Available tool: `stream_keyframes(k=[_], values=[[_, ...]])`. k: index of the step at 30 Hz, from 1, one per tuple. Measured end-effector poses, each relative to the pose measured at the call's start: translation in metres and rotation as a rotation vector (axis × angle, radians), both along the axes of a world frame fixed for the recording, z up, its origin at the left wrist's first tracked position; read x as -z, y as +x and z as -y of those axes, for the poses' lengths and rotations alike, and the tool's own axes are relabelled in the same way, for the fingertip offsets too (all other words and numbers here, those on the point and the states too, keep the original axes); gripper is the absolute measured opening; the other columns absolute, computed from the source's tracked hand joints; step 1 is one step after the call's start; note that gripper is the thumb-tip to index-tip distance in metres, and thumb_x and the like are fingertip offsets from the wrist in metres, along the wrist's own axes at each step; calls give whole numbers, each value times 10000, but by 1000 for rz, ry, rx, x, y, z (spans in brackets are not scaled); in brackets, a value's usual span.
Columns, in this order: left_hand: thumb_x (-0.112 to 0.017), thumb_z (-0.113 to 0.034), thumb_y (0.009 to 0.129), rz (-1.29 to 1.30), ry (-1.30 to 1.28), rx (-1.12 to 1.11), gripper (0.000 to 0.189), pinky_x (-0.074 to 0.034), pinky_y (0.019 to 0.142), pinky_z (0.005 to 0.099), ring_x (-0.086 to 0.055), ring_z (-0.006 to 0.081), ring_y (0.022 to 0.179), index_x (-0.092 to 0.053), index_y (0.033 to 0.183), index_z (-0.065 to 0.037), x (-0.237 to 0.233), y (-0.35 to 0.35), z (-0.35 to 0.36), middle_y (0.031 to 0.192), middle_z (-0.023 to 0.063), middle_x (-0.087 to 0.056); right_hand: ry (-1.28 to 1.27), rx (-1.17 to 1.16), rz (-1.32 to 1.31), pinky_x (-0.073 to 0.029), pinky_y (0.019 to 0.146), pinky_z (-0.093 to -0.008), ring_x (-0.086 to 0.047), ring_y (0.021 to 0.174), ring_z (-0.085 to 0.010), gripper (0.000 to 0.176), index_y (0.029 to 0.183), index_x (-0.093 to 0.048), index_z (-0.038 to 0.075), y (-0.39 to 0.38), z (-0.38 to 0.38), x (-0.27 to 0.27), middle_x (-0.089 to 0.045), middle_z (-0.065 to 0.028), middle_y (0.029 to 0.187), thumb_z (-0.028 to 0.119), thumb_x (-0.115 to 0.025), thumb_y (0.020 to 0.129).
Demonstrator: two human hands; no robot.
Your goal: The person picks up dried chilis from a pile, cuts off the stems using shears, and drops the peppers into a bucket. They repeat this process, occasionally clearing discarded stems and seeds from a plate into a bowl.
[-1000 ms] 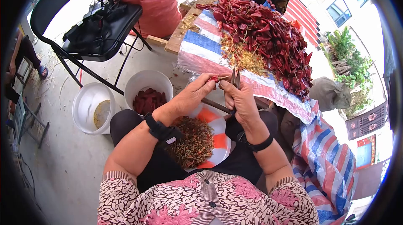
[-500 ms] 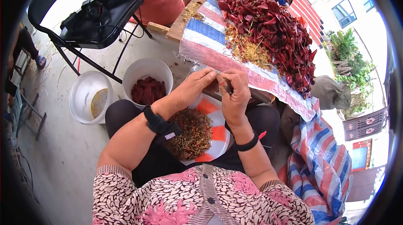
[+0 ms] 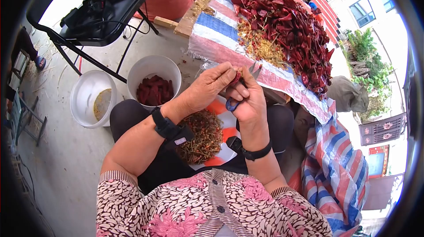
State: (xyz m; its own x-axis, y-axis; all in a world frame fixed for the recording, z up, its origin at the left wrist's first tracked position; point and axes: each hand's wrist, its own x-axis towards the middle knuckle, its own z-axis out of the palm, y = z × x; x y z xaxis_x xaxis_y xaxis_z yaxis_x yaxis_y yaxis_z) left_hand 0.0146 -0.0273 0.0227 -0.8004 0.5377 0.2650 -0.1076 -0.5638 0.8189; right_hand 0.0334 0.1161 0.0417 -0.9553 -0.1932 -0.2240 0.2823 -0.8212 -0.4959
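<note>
The left hand (image 3: 211,86) pinches a dried red chili (image 3: 237,77) in its fingertips at the near edge of the striped tarp (image 3: 212,42) — beside it, the right hand (image 3: 250,104) is clenched around blue-handled scissors (image 3: 233,104), blades up by the chili, above the plate (image 3: 229,142) in the lap.

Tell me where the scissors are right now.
In the head view, the scissors sit in the right hand, blades beside the chili pinched by the left hand, above the plate.
</note>
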Motion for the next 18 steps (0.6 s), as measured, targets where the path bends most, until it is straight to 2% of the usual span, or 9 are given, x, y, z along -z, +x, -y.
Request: stream_keyframes(k=[3, 6, 7, 9, 12, 18], values=[[-457, -237, 1010, -76, -65, -89, 206, -486, 690, 246, -593, 113, 770, -516, 1005, -39, 13, -5, -4, 859, 28, -570, 53, 65, -112, -297, 418, -197, -385, 467, -38, 157, 849, -607, 69, 0, 7, 7, -480, 44, 584, 195, -591, 942], [-505, -183, 989, -327, -338, -302, 206, -454, 807, 266, -547, 114, 888, -550, 1110, -22, 20, -6, -7, 904, 24, -556, 556, 442, -277, -281, 417, -190, -388, 467, -33, 137, 841, -610, 81, 6, 20, 0, -487, 40, 580, 192, -632, 918], [-528, -164, 970, -451, -379, -438, 208, -459, 808, 286, -559, 152, 895, -545, 1114, -15, 20, -6, -8, 924, 55, -562, 674, 537, -298, -267, 425, -181, -380, 476, -21, 125, 834, -607, 94, 7, 23, -4, -488, 50, 600, 185, -661, 899], [-574, -128, 933, -693, -454, -709, 232, -467, 810, 327, -584, 228, 910, -536, 1122, 0, 20, -4, -12, 964, 116, -574, 706, 577, -342, -264, 413, -192, -379, 451, -31, 113, 848, -596, 106, 7, 23, -2, -483, 48, 595, 184, -662, 898], [-637, -95, 867, -745, -526, -735, 311, -472, 805, 363, -582, 313, 929, -532, 1145, -2, 18, -1, -6, 1011, 171, -561, 764, 610, -349, -258, 406, -199, -377, 440, -35, 148, 821, -589, 104, 7, 25, 1, -475, 49, 592, 205, -669, 895], [-602, -64, 881, -722, -571, -763, 277, -476, 781, 360, -581, 322, 896, -548, 1143, 7, 21, -2, -8, 992, 169, -567, 812, 535, -334, -250, 396, -207, -364, 421, -39, 183, 812, -587, 94, 5, 25, 8, -446, 48, 550, 234, -666, 899]])
